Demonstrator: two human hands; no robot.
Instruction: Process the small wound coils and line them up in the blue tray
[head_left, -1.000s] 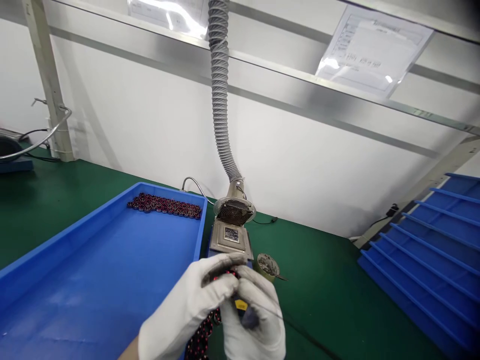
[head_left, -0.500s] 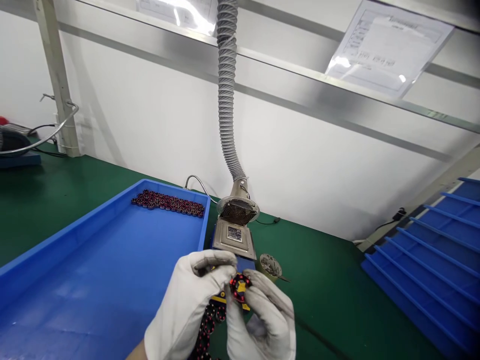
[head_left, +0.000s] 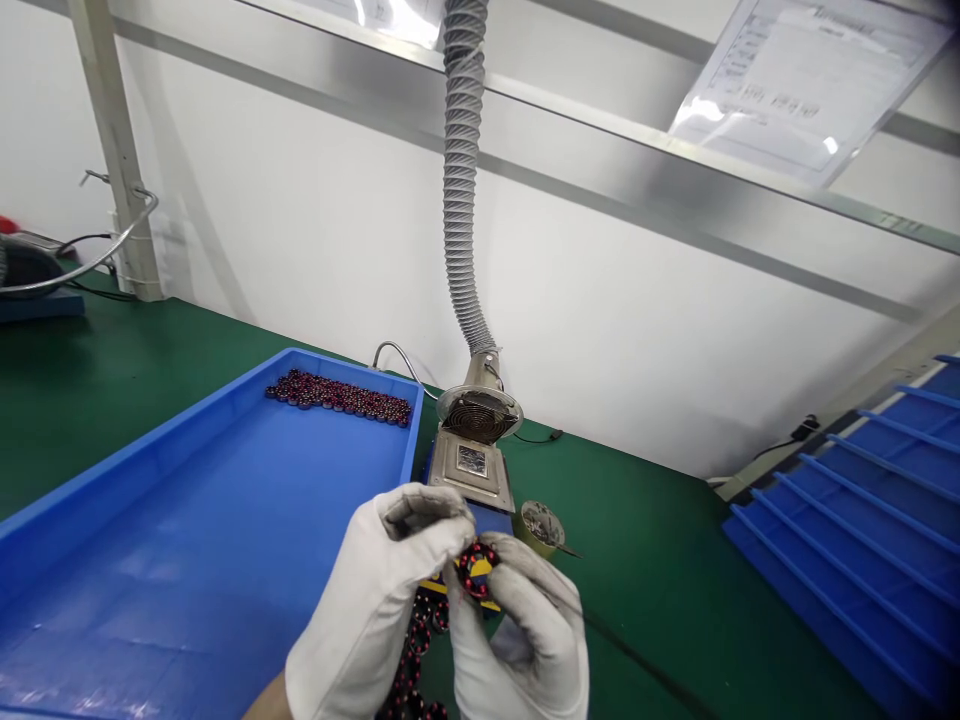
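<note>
In front of my chest, both white-gloved hands meet at a small ring-shaped coil, black with red windings. My right hand holds it between thumb and fingers, its open centre facing me. My left hand is closed in a pinch at the coil's upper left edge; whatever fine part lies between those fingertips is hidden. More ring coils lie below and between my hands, partly covered by the gloves. Just beyond my fingers stands a solder pot with a square shiny surface.
A blue tray at left holds rows of coils at its far end. A fume hood on a grey hose hangs over the pot. Right of it stands a small cup with a thin tool. Stacked blue trays are at right.
The view has tilted and shifted slightly. Both hands keep the coil in nearly the same place, and the coil has turned a little between the fingers.
</note>
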